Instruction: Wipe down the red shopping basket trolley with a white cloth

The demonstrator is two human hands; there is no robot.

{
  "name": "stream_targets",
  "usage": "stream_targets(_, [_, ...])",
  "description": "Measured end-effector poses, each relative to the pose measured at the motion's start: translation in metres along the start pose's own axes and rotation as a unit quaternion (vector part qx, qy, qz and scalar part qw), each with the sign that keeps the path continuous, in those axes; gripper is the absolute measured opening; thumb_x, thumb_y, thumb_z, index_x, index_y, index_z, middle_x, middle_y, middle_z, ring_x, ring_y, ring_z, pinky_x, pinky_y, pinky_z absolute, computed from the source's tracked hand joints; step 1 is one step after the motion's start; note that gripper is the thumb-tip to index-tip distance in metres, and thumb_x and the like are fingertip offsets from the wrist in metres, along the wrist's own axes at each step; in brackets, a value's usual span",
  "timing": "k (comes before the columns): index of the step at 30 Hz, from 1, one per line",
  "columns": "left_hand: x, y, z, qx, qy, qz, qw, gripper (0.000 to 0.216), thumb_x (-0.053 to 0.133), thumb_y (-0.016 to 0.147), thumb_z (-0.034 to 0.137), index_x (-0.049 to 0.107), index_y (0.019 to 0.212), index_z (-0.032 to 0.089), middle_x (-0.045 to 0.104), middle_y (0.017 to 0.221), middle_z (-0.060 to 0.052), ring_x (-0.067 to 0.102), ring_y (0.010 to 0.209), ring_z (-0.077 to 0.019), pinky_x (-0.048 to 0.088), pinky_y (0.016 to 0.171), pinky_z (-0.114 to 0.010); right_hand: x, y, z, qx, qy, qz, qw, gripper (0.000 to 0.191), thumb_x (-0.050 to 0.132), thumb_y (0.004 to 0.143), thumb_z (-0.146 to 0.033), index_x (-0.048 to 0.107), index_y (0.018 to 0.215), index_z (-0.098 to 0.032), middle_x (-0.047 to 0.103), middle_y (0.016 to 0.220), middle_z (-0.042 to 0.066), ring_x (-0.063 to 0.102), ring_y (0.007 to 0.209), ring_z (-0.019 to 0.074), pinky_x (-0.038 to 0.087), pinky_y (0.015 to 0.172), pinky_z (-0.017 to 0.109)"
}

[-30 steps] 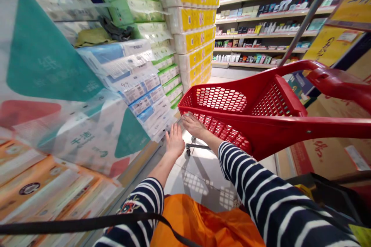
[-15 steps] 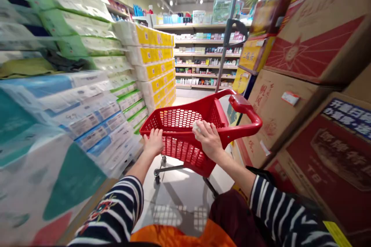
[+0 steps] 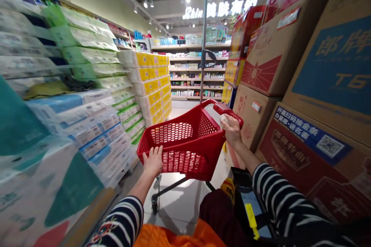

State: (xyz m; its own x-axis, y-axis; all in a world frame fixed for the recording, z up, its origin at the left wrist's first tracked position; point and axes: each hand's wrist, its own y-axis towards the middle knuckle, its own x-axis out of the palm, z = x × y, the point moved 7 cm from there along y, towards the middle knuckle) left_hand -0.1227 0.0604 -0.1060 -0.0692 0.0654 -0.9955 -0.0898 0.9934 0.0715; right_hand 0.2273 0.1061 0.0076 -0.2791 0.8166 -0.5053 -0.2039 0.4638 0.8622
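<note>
A red plastic shopping cart (image 3: 185,131) stands sideways in front of me on dark metal legs with casters. My left hand (image 3: 153,160) grips its near rim close to the left end, fingers hooked over the edge. My right hand (image 3: 231,127) is at the cart's right end, by the handle, closed round a white crumpled cloth (image 3: 223,119) that shows only in part. Cloth and hand press against the rim beside the handle. Through the mesh sides the basket looks bare.
Stacked tissue packs (image 3: 101,123) line the left, with yellow-and-white packs (image 3: 152,85) further on. Cardboard cartons (image 3: 261,65) rise on the right. A metal pole (image 3: 204,38) stands behind the cart; stocked shelves (image 3: 188,69) are at the back. A black container (image 3: 246,193) sits by my right arm.
My right hand has slid right along the rim, with the white cloth, to the handle end. My left hand stays on the rim. The view has tilted up and the cart has turned slightly.
</note>
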Motion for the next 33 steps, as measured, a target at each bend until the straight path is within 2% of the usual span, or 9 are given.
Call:
stream_targets(4, [0.005,-0.01,-0.002,-0.004,-0.027,-0.005,1.0,0.068,0.039,0.075,0.017,0.024,0.141,0.017,0.029,0.146,-0.012,0.022,0.135,-0.027,0.023,0.105,-0.056,0.013,0.004,0.008,0.014,0.025,0.0,1.0,0.037,0.035,0.086,-0.013,0.067,0.103,-0.021,0.054,0.125,0.01,0.043,0.117,0.0252,0.034,0.098,0.046])
stream_targets(9, [0.014,-0.024,-0.032,-0.087,-0.046,-0.028,0.995,0.071,0.04,0.073,0.018,0.021,0.142,0.013,0.021,0.149,-0.014,0.016,0.137,-0.0271,0.022,0.105,-0.056,0.035,0.01,0.003,0.036,0.021,-0.066,0.997,0.033,0.039,0.084,-0.011,0.068,0.1,-0.017,0.052,0.127,0.012,0.041,0.117,0.0259,0.033,0.1,0.044])
stream_targets(11, [0.016,-0.029,-0.037,-0.093,-0.047,-0.033,0.994,0.072,0.041,0.073,0.019,0.022,0.141,0.013,0.02,0.149,-0.014,0.015,0.137,-0.0281,0.023,0.105,-0.056,0.044,0.008,-0.024,0.013,0.033,-0.093,0.995,0.032,0.041,0.083,-0.011,0.068,0.098,-0.017,0.053,0.125,0.011,0.043,0.114,0.0256,0.034,0.099,0.043])
stream_targets(16, [0.016,-0.037,-0.032,-0.069,-0.051,-0.049,0.995,0.076,0.045,0.069,0.021,0.022,0.141,0.014,0.018,0.15,-0.012,0.012,0.138,-0.0269,0.02,0.107,-0.054,0.063,-0.018,-0.151,-0.13,0.095,-0.167,0.973,0.024,0.05,0.082,-0.02,0.067,0.098,-0.019,0.052,0.126,0.008,0.041,0.115,0.026,0.027,0.103,0.044])
stream_targets(18, [0.016,-0.039,-0.028,-0.061,-0.057,-0.063,0.995,0.078,0.046,0.068,0.022,0.021,0.142,0.014,0.018,0.15,-0.01,0.01,0.138,-0.0254,0.017,0.108,-0.053,0.068,-0.027,-0.183,-0.151,0.103,-0.187,0.965,0.025,0.051,0.083,-0.028,0.066,0.101,-0.019,0.05,0.128,0.008,0.036,0.119,0.0277,0.022,0.105,0.047])
stream_targets(21, [0.014,-0.04,-0.024,-0.051,-0.074,-0.077,0.993,0.078,0.046,0.068,0.021,0.02,0.142,0.016,0.016,0.151,-0.008,0.009,0.139,-0.0236,0.013,0.11,-0.052,0.073,-0.029,-0.178,-0.142,0.083,-0.209,0.964,0.026,0.046,0.088,-0.028,0.063,0.105,-0.019,0.048,0.13,0.009,0.036,0.121,0.0272,0.021,0.105,0.047])
stream_targets(27, [0.009,-0.043,-0.013,-0.067,-0.095,-0.096,0.989,0.081,0.046,0.068,0.021,0.017,0.143,0.015,0.013,0.151,-0.008,0.007,0.139,-0.0236,0.011,0.11,-0.052,0.078,-0.018,-0.102,-0.064,0.045,-0.185,0.98,0.033,0.042,0.086,-0.012,0.059,0.114,-0.019,0.039,0.141,0.007,0.028,0.13,0.0266,0.028,0.103,0.045])
stream_targets(29, [0.008,-0.045,-0.006,-0.073,-0.095,-0.102,0.988,0.084,0.047,0.067,0.021,0.014,0.144,0.015,0.011,0.152,-0.008,0.006,0.139,-0.0243,0.011,0.11,-0.052,0.082,-0.025,-0.116,-0.068,0.081,-0.176,0.979,0.035,0.04,0.086,-0.01,0.059,0.114,-0.018,0.044,0.137,0.008,0.031,0.129,0.0242,0.029,0.104,0.045])
stream_targets(33, [0.006,-0.049,0.008,-0.077,-0.092,-0.12,0.986,0.088,0.047,0.064,0.021,0.011,0.144,0.015,0.007,0.152,-0.007,0.003,0.14,-0.0243,0.011,0.11,-0.053,0.092,-0.042,-0.191,-0.13,0.201,-0.195,0.951,0.044,0.037,0.085,-0.007,0.051,0.126,-0.016,0.049,0.132,0.009,0.041,0.123,0.018,0.036,0.101,0.037])
